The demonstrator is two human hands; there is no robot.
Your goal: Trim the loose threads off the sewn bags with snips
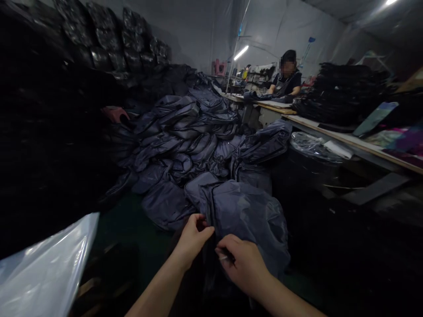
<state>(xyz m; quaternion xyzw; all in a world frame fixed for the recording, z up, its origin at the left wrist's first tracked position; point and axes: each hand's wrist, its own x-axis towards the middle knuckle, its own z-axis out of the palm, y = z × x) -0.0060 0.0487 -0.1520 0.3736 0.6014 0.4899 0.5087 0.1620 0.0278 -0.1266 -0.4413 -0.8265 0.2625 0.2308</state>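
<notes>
A dark navy nylon bag (247, 220) hangs in front of me, its glossy fabric creased and seamed. My left hand (193, 237) pinches the bag's edge near a seam. Close beside it, my right hand (243, 266) grips a small metal-tipped tool (224, 257) against the same fabric. Most of the tool is hidden inside my fingers. The lower part of the bag falls out of sight into the dark below my hands.
A large heap of navy nylon bags (185, 141) covers the floor ahead. Black bundles (112, 39) are stacked along the left wall. A seated co-worker (286, 83) works at a long table (350, 141) on the right. Translucent plastic sheeting (42, 273) lies at lower left.
</notes>
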